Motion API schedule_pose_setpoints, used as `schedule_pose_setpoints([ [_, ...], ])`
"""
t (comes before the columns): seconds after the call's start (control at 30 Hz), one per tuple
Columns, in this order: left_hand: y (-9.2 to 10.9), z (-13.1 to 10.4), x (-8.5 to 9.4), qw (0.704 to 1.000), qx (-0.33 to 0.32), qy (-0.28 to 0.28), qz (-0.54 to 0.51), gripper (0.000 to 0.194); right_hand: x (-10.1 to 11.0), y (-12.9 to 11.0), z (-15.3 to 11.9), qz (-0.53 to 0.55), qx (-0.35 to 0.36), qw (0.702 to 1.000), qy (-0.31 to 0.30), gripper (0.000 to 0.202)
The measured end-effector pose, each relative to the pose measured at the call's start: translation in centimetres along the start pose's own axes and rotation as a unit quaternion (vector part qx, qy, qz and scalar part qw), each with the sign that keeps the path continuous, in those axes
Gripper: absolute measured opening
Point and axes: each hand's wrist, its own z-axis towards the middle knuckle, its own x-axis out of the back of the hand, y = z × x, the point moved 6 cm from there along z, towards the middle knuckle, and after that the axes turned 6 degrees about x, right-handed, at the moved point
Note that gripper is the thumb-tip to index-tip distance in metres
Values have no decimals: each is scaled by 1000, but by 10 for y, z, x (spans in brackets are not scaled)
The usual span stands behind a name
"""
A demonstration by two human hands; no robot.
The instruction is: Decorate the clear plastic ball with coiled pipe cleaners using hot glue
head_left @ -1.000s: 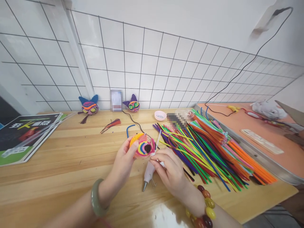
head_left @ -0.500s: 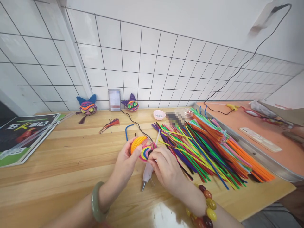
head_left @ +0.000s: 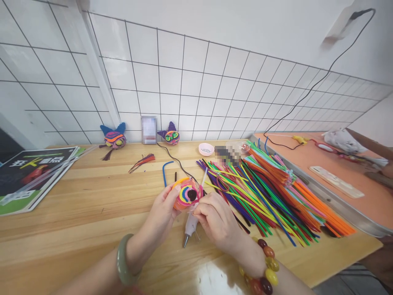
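My left hand [head_left: 162, 209] is closed around a small craft ball [head_left: 185, 194] covered in coiled pipe cleaners, orange at its edge, with blue, yellow and pink arcs round a black disc. At the ball's lower right edge, the fingertips of my right hand [head_left: 219, 219] are pinched together; what lies between them is hidden. A pink strand sticks up on the ball's right side. Below the hands a white glue gun [head_left: 190, 225] rests on the table, partly covered, its metal nozzle toward me and a pale glue stick [head_left: 204, 177] showing behind.
Loose pipe cleaners [head_left: 264, 192] spread over the right of the wooden table [head_left: 92, 213]. Two finished craft heads [head_left: 115, 139] stand by the wall, near a pink bowl [head_left: 206, 149]. Magazines [head_left: 37, 172] lie left. Another person's arm [head_left: 368, 143] reaches over the orange tray [head_left: 307, 164].
The ball has turned in my left hand, so its black disc and coloured arcs now face me more fully. My right fingertips have slid slightly down its edge. Another person's arm shows more at right.
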Motion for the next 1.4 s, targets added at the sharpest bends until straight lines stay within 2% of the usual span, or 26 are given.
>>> schedule_pose_setpoints([
  [0.2, 2, 1, 0, 1000, -12, -1, 15, 30, 3, 7, -3, 8, -46, 998, 41, 8],
  [0.33, 6, 0, 1, 998, -48, 10, 47, 28, -1, 8, -2, -5, -48, 999, 13, 7],
  [0.53, 5, 2, 4, 995, -65, 19, 74, 31, -6, 7, 0, -32, -33, 999, -28, 10],
  [0.77, -1, 3, 4, 999, -9, 12, 38, 35, -11, 11, -5, -7, -35, 999, -25, 14],
  [0.93, 0, 1, 0, 1000, 0, 6, 18, 34, -11, 11, -6, -12, -23, 999, -33, 16],
  [1.23, -3, 5, 9, 1000, -4, 18, 1, 31, -11, 1, 0, -6, -13, 998, -64, 14],
  [1.4, 7, 10, 13, 999, -30, 12, -6, 27, -7, -4, 3, 45, -5, 998, -49, 13],
])
